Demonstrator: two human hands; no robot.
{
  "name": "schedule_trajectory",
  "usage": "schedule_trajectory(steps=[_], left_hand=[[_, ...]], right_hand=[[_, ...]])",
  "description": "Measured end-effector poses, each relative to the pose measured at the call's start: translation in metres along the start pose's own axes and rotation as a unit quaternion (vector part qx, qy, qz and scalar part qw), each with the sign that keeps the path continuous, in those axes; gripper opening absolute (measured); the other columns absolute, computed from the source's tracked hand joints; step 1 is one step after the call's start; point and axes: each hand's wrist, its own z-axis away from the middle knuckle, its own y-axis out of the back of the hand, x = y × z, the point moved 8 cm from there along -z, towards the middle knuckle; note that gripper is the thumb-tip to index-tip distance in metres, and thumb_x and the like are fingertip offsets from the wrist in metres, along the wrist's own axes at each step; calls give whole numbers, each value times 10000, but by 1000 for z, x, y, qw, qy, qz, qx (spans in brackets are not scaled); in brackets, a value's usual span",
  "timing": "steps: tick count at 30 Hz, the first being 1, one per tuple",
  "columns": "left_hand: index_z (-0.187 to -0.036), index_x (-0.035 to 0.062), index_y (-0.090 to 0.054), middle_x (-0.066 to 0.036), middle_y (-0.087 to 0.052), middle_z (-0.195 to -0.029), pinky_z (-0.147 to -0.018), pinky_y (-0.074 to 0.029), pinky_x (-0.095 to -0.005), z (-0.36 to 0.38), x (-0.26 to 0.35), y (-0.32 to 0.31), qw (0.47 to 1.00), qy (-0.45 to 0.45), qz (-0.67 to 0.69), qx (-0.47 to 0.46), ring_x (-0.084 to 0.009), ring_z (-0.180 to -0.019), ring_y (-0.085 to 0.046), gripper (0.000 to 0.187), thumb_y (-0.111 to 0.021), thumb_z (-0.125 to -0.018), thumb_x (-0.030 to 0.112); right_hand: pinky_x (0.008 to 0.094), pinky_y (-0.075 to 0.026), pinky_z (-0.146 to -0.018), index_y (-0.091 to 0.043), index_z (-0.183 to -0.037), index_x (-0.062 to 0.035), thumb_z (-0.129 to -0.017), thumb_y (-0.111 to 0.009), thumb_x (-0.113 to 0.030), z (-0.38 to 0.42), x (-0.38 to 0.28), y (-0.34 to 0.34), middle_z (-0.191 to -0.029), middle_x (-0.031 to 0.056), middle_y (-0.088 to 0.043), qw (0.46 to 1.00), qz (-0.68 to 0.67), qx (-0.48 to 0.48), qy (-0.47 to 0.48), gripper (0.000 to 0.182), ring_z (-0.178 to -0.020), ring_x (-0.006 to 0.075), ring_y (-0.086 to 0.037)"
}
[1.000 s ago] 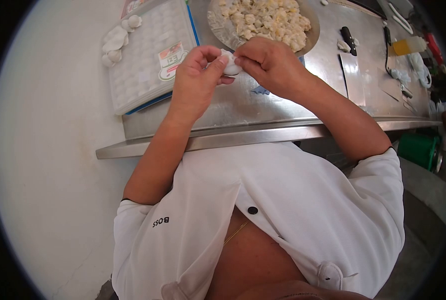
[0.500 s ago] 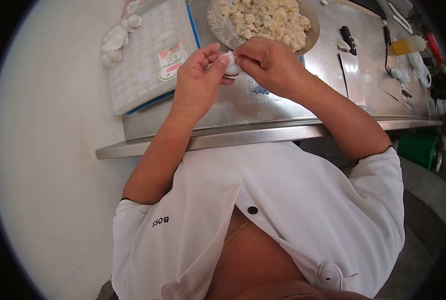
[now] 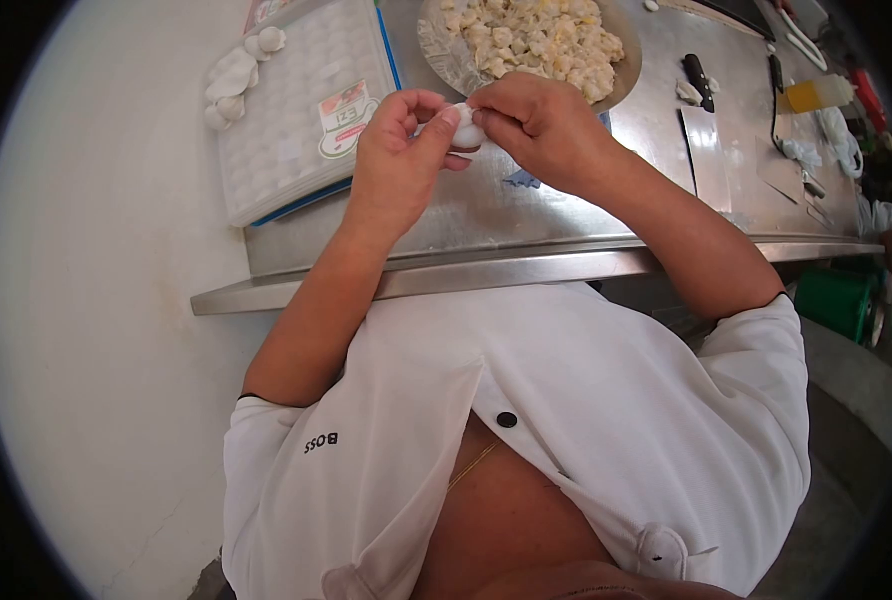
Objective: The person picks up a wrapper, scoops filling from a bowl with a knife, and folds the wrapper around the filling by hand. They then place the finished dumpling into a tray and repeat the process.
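A small white dough ball (image 3: 468, 128) is held between both hands above the steel table. My left hand (image 3: 406, 150) cups it from the left, thumb on top and fingers curled around and beneath. From the right, my right hand (image 3: 536, 125) pinches its upper edge with thumb and forefinger. Just beyond the hands stands a metal bowl (image 3: 628, 75) with a chunky, pale yellow filling (image 3: 541, 40). To the left lies a lidded plastic tray (image 3: 296, 120) with rows of round white shapes. Several white dough pieces (image 3: 231, 80) rest on its lid.
On the steel table (image 3: 626, 215), to the right, are a black-handled knife (image 3: 699, 82), a broad metal blade (image 3: 706, 155), a yellow-filled bottle (image 3: 818, 91) and a white cloth or bag (image 3: 839, 140). A blue scrap (image 3: 522, 180) lies near the right wrist. A green container (image 3: 836, 300) stands below the table's right end.
Both hands stay nearly in place around the dough ball, with only slight finger movement. The view has shifted very slightly.
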Motion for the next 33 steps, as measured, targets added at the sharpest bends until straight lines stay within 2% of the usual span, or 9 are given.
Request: schedule_trajectory(steps=[6,9,12,14,16,18,21,23,33], left_hand=[[-1047,9,-639,-52,-660,-975,-660,-570,-252,3,5,-3,997,-24,-74,-7,-116,-825,-660,192,-599,-955,172],[-1105,7,-618,-53,-657,-989,-666,-566,-250,1,3,-3,995,-23,-93,-24,-131,-832,-666,223,-601,-957,172],[-1213,-23,-548,-112,-647,-1045,-716,-574,-316,3,5,-4,999,-2,-51,-16,-227,-897,-686,311,-530,-996,198],[-1234,-34,-525,-135,-637,-1081,-744,-569,-341,1,3,-3,999,42,7,-19,-263,-928,-683,342,-485,-1013,224],[-1255,-45,-503,-157,-627,-1118,-772,-563,-366,-1,-3,-1,994,85,66,-20,-298,-959,-679,376,-439,-1029,249],[-1250,-63,-502,-176,-607,-1166,-802,-553,-401,5,-14,-22,939,189,244,-150,-318,-982,-664,416,-383,-1042,276],[-1179,-61,-527,-174,-631,-1093,-755,-564,-390,0,-17,-19,937,173,268,-144,-285,-920,-673,383,-406,-1039,275],[-1174,-54,-534,-171,-633,-1088,-757,-563,-387,-1,-20,-16,934,176,272,-149,-284,-914,-673,376,-410,-1038,273],[-1149,-22,-568,-147,-644,-1069,-746,-555,-356,1,-19,-15,945,167,235,-154,-261,-898,-677,362,-468,-1021,302]], right_hand=[[360,-504,-703,-665,-977,-3,-870,-629,-92,2,3,-2,-851,132,-646,998,-4,-21,-65,144,-789,284,-638],[350,-502,-675,-670,-974,-12,-870,-625,-93,1,-4,-1,-840,126,-638,997,47,6,56,140,-750,262,-631],[317,-498,-666,-677,-975,-22,-875,-637,-106,-3,2,5,-843,86,-646,1000,10,-7,-1,136,-741,200,-622],[271,-488,-638,-685,-979,-31,-888,-647,-128,1,24,0,-831,38,-647,954,-196,-47,-223,138,-717,116,-596],[287,-493,-635,-691,-994,-32,-878,-632,-165,1,26,-4,-819,54,-656,946,-240,-46,-214,186,-707,121,-599],[302,-498,-633,-696,-1008,-33,-869,-617,-202,2,32,-11,-807,69,-665,936,-282,-45,-205,233,-697,126,-602],[232,-462,-584,-694,-1019,-38,-909,-619,-157,-2,24,-9,-748,4,-617,971,-207,-39,-109,179,-633,65,-553],[236,-466,-599,-694,-1039,-39,-910,-615,-190,2,28,-13,-738,3,-611,928,-254,-120,-244,214,-631,77,-555],[219,-461,-613,-695,-989,-63,-917,-626,-234,2,22,-17,-762,-14,-608,931,-263,-130,-219,198,-681,64,-559]])
